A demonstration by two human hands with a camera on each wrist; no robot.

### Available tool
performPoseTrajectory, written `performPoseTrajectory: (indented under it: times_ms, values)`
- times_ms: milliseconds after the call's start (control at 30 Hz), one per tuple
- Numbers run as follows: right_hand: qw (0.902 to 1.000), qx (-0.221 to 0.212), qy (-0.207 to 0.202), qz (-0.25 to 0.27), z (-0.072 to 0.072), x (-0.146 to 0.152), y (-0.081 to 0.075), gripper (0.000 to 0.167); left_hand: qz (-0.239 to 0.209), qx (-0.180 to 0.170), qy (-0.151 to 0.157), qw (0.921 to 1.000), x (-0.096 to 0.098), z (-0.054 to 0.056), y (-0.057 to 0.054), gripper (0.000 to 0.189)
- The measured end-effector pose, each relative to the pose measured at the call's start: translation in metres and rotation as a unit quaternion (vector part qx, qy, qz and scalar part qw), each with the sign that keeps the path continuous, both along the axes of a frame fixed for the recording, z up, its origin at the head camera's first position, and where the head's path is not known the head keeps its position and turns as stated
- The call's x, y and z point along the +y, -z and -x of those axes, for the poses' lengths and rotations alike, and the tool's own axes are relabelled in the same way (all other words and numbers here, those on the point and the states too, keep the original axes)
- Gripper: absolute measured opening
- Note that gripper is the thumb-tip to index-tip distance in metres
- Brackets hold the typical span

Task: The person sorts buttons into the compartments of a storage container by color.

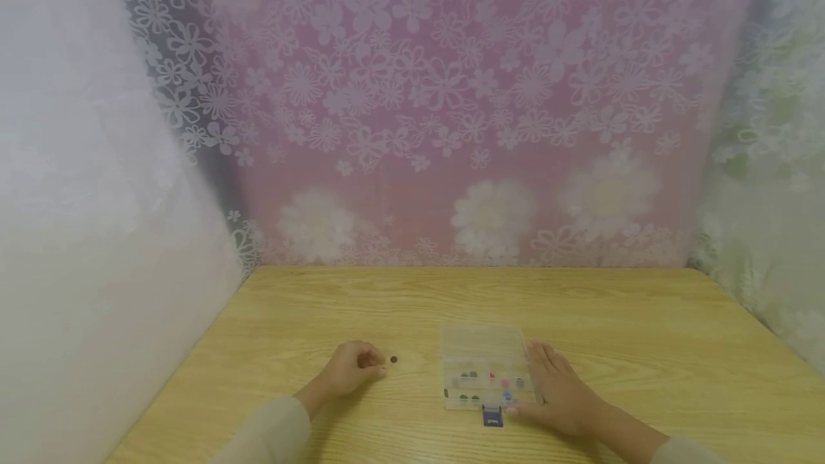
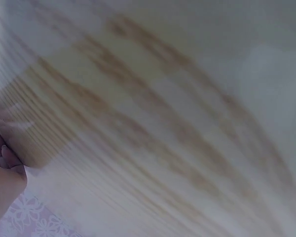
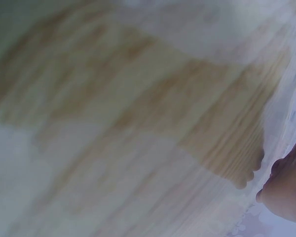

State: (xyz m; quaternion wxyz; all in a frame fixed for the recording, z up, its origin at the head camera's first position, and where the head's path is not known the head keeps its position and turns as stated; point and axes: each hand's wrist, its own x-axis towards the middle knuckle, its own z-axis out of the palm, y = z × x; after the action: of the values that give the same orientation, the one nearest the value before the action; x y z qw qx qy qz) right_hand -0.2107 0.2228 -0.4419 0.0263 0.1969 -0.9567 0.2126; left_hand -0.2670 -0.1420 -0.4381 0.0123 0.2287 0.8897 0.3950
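A clear plastic compartment box (image 1: 456, 404) lies on the table with its transparent lid (image 1: 480, 341) folded back and a dark blue latch (image 1: 493, 417) at the front. Small round pieces in dark, green, red, pink and blue sit in its compartments. My right hand (image 1: 563, 394) rests against the box's right side, fingers straight, thumb by the front edge. To the left, my left hand (image 1: 351, 369) has bent fingers, with thumb and forefinger slightly apart. A small dark round piece (image 1: 394, 359) lies just beyond those fingertips. The wrist views show only the hands' edges.
The wood-grain table (image 1: 361, 292) runs back to a pink flowered curtain (image 1: 412, 92). Pale sheeting (image 1: 84, 235) hangs along the left side, and a flowered sheet (image 1: 773, 163) along the right.
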Motion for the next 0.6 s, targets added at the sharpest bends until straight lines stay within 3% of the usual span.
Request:
performPoseTrajectory:
  times_ms: [600]
  values:
    - [0.9999,0.008,0.003,-0.009,-0.0002,-0.0003,-0.0004,0.107,0.009,0.012,-0.007,0.9999,0.0039,-0.0031,-0.0004,0.005]
